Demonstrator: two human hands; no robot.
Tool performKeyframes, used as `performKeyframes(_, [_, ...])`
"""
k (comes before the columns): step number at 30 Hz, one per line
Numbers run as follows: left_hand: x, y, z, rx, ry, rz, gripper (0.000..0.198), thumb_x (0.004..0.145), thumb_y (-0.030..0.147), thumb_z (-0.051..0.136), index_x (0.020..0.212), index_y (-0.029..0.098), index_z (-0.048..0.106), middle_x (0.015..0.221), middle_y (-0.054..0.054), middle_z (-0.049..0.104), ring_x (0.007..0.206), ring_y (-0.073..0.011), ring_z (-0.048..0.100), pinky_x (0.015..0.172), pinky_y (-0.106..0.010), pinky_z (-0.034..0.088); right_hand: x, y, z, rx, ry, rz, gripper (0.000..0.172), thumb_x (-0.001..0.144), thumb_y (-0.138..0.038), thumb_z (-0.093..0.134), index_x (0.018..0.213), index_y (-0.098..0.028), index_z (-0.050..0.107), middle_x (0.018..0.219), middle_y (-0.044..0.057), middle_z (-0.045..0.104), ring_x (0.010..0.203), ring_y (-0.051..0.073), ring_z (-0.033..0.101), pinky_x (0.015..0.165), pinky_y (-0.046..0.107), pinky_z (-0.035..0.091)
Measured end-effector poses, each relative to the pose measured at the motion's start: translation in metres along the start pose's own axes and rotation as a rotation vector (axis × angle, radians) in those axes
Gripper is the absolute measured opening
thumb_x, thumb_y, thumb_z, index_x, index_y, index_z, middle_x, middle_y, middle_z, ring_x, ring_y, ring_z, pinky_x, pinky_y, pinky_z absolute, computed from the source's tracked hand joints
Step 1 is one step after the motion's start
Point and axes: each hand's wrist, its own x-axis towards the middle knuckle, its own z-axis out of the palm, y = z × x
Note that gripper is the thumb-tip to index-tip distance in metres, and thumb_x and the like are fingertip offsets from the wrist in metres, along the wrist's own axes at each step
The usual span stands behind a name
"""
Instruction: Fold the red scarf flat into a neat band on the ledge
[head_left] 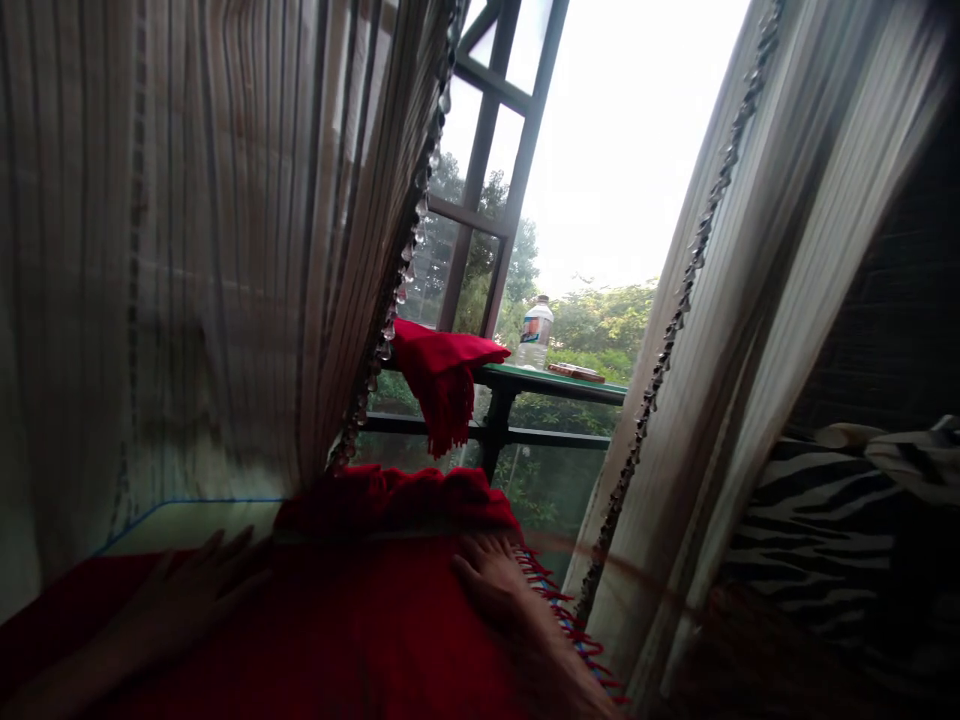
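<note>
A red fringed scarf [337, 630] lies spread over a light board-like surface [202, 520] with a blue edge. Its far end is bunched in folds. Palm down on the left part of the scarf rests my left hand [199, 580], fingers spread, in dim light. My right hand [491, 570] lies flat near the scarf's right edge, just in front of the bunched folds and beside the fringe. Neither hand grips anything that I can see. Beyond the folds, another piece of red fringed cloth [446, 365] hangs over the window ledge.
Sheer striped curtains with beaded edges hang at left [225, 250] and right [750, 300]. On the green ledge [525, 378] stand a clear plastic bottle [535, 335] and a small flat object [576, 373]. The window frame [517, 170] is swung open. Zebra-striped fabric [817, 520] sits at right.
</note>
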Motion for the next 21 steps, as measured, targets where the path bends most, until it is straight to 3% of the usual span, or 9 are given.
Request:
performKeyframes(4, [0.001, 0.010, -0.008, -0.024, -0.058, -0.031, 0.053, 0.098, 0.042, 0.046, 0.151, 0.038, 0.050, 0.169, -0.004, 0.020, 0.156, -0.0412, 0.006, 0.119, -0.075, 0.004, 0.005, -0.002, 0.001, -0.027, -0.022, 0.006, 0.063, 0.100, -0.056, 0.040, 0.155, -0.026, 0.043, 0.164, 0.009, 0.043, 0.154, 0.030, 0.031, 0.128, 0.045, 0.015])
performKeyframes(9, [-0.004, 0.018, -0.018, -0.107, -0.070, -0.093, 0.063, 0.104, 0.056, 0.031, 0.161, 0.030, 0.029, 0.170, -0.007, 0.016, 0.157, -0.0384, 0.008, 0.122, -0.071, 0.009, 0.001, -0.004, -0.002, -0.046, -0.002, 0.018, 0.056, 0.103, -0.048, 0.036, 0.155, -0.028, 0.043, 0.164, 0.006, 0.043, 0.155, 0.025, 0.030, 0.128, 0.041, 0.014])
performKeyframes(12, [-0.009, 0.022, -0.029, -0.128, -0.017, -0.063, 0.062, 0.104, 0.059, 0.031, 0.161, 0.033, 0.031, 0.171, -0.004, 0.018, 0.158, -0.0371, 0.007, 0.123, -0.070, 0.004, -0.003, -0.004, -0.004, -0.048, 0.010, 0.016, 0.057, 0.105, -0.048, 0.036, 0.158, -0.028, 0.037, 0.168, 0.007, 0.037, 0.157, 0.024, 0.024, 0.129, 0.044, 0.008])
performKeyframes(15, [-0.011, 0.023, -0.034, -0.145, -0.057, -0.047, 0.060, 0.105, 0.059, 0.029, 0.159, 0.034, 0.034, 0.171, -0.002, 0.018, 0.159, -0.0364, 0.006, 0.124, -0.068, 0.001, -0.005, -0.005, -0.003, -0.043, 0.005, 0.015, 0.060, 0.105, -0.053, 0.033, 0.160, -0.029, 0.030, 0.171, 0.006, 0.027, 0.160, 0.026, 0.014, 0.128, 0.050, 0.004])
performKeyframes(21, [-0.011, 0.018, -0.023, -0.103, -0.130, -0.045, 0.062, 0.105, 0.055, 0.033, 0.161, 0.027, 0.032, 0.170, -0.004, 0.020, 0.158, -0.0373, 0.007, 0.123, -0.067, 0.000, -0.008, -0.005, 0.006, -0.035, -0.038, 0.006, 0.060, 0.105, -0.053, 0.034, 0.158, -0.026, 0.035, 0.169, 0.010, 0.033, 0.159, 0.026, 0.017, 0.126, 0.050, 0.003])
